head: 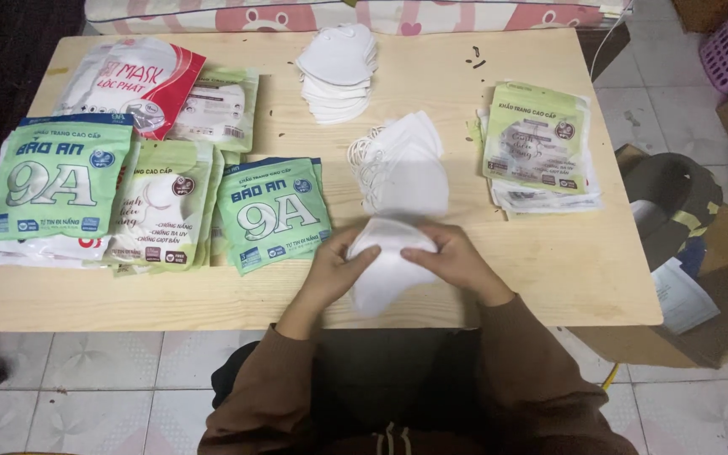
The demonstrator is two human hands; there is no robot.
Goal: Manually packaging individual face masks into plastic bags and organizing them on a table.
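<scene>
Both my hands grip one white folded face mask (pixel 385 274) over the near edge of the wooden table (pixel 541 270). My left hand (pixel 336 268) pinches its left side and my right hand (pixel 455 259) closes on its right side. Just beyond the held mask lies a small pile of white masks (pixel 402 168) with ear loops showing at its left. A taller stack of white masks (pixel 339 72) sits at the far middle of the table.
Green and white mask packets (pixel 273 212) and larger packet piles (pixel 61 181) cover the table's left half; a red and white packet (pixel 141 80) lies far left. A stack of green packets (pixel 541 147) sits right. An open cardboard box (pixel 693 253) stands on the floor at right.
</scene>
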